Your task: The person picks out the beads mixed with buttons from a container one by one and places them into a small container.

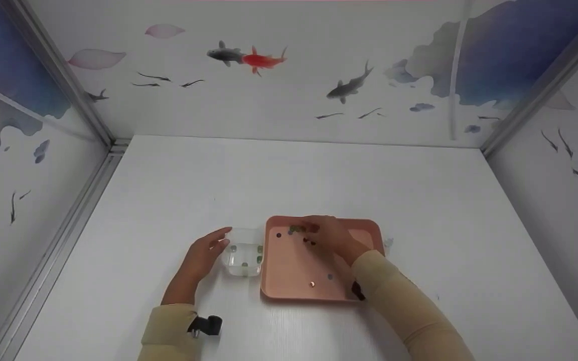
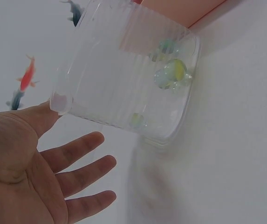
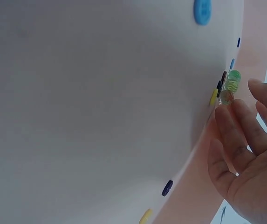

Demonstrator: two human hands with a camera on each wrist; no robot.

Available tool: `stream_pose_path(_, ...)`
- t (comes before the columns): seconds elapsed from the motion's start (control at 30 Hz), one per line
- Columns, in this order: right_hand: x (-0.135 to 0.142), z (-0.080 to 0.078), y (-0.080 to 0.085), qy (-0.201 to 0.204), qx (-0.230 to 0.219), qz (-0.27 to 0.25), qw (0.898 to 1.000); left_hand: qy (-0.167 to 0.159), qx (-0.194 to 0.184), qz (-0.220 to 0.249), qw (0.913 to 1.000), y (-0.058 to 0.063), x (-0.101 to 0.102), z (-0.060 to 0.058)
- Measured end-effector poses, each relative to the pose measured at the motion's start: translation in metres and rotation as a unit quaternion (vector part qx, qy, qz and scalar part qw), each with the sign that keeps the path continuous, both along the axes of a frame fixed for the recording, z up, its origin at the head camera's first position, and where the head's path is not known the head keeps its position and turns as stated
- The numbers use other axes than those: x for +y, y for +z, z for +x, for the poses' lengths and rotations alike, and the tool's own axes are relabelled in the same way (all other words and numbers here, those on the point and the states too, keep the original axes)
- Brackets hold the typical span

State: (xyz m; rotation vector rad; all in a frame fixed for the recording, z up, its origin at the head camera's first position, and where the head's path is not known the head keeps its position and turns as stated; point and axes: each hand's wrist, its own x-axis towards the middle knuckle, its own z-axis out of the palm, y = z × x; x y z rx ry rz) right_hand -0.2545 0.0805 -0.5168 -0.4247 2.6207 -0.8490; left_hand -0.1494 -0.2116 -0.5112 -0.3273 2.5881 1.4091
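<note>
A clear plastic container (image 1: pixel 243 234) stands left of the pink tray (image 1: pixel 286 276), with several greenish glass marbles (image 2: pixel 175 70) in it. My left hand (image 1: pixel 202 256) is at its left side, one digit touching the rim corner while the other fingers (image 2: pixel 89 148) spread apart in the air. Over the far part of the tray, my right hand (image 1: pixel 333 235) reaches down with its fingers loosely bent. Its fingertips are right at a short row of glass marbles (image 3: pixel 232 86) along the tray wall, the nearest one reddish. Nothing shows gripped in this hand.
Small buttons lie scattered in the tray: a blue button (image 3: pixel 202 11), a dark blue button (image 3: pixel 167 188), a yellow button (image 3: pixel 146 216) and others by the marbles. The white table (image 1: pixel 168 180) is bounded by a back wall (image 1: pixel 289 115) painted with fish and by side walls.
</note>
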Motion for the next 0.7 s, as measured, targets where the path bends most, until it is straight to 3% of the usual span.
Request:
stream_pose_path(0.23, -0.002, 0.0026, -0.0002, 0.013, 0.03, 0.03, 0.999, -0.001, 0.0, -0.004, 1.0, -0.0001, 0.0005, 0.0001)
stream_pose_path(0.57, -0.005, 0.0057, -0.0002, 0.065, 0.101, 0.058, 0.991, -0.011, 0.008, -0.008, 0.9999, 0.0006, -0.0006, -0.0002)
stream_pose_path(0.7, -0.0068, 0.0058, -0.001, 0.065, 0.113, 0.06, 0.99, -0.008, 0.003, -0.008, 0.9999, 0.0009, 0.0001, -0.0004)
